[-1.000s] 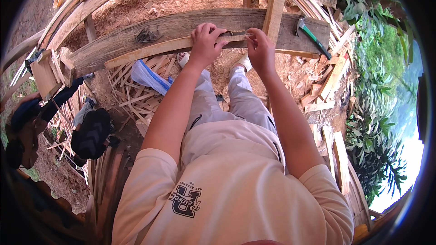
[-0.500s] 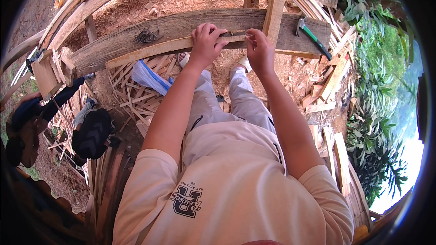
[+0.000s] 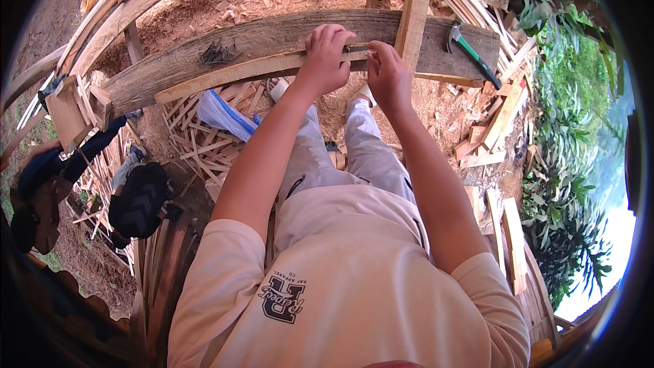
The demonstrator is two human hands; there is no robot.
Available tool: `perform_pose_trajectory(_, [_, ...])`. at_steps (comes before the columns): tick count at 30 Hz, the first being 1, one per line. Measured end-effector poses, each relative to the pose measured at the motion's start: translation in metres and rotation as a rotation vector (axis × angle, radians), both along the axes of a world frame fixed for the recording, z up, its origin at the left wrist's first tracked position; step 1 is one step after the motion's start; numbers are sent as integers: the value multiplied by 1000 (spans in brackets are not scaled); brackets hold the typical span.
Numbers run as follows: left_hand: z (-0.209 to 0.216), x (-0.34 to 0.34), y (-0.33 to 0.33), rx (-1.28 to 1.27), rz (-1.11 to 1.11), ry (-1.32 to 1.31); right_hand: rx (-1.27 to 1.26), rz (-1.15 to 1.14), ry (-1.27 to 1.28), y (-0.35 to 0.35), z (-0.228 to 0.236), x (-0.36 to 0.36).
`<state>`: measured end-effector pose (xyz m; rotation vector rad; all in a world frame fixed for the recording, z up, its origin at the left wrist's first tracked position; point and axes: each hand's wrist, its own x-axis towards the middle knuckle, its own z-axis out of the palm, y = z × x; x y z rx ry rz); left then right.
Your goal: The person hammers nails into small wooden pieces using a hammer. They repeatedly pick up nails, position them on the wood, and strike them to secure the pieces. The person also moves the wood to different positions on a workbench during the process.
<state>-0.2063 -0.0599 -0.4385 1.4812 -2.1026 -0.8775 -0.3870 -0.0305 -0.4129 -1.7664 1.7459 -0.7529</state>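
A pale wooden strip [image 3: 231,76] lies along the near side of a weathered grey plank [image 3: 272,33] in front of me. My left hand [image 3: 328,60] is bent over the strip, fingers on the far side and thumb on the near side. Just right of it, my right hand [image 3: 390,80] is closed in a pinch at the strip; anything small in its fingertips is hidden. A dark pile of nails [image 3: 219,53] rests on the plank to the left. Toward the plank's right end lies a claw hammer [image 3: 471,56] with a green and black handle.
An upright timber [image 3: 413,17] crosses the plank right of my hands. Wood offcuts [image 3: 204,143] and a white-blue sack [image 3: 225,116] lie below the plank. More boards [image 3: 487,129] are piled at right, beside green plants [image 3: 565,184]. Another person [image 3: 139,201] is at the left.
My left hand has shifted slightly right and up along the strip, closer to my right hand. The right hand stays nearly in place. Hammer and nails lie as before.
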Motion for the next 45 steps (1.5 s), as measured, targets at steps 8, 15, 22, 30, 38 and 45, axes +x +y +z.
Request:
perform_pose_trajectory(8, [-14, -22, -14, -90, -37, 221, 14, 12, 39, 1, 8, 3])
perform_pose_trajectory(15, [-19, -19, -11, -126, -51, 272, -59, -17, 121, 8, 8, 10])
perform_pose_trajectory(22, [-19, -20, -13, -131, -88, 293, -13, 27, 130, 4, 13, -2])
perform_pose_trajectory(30, [-16, -18, -15, -46, -95, 351, -74, -239, 536, -12, 17, -143])
perform_pose_trajectory(38, [-17, -20, -18, 9, -102, 345, 130, -57, 781, -4, -31, -246])
perform_pose_trajectory(45, [-19, -23, -18, 15, -93, 307, 227, -3, 712, -4, -32, -250])
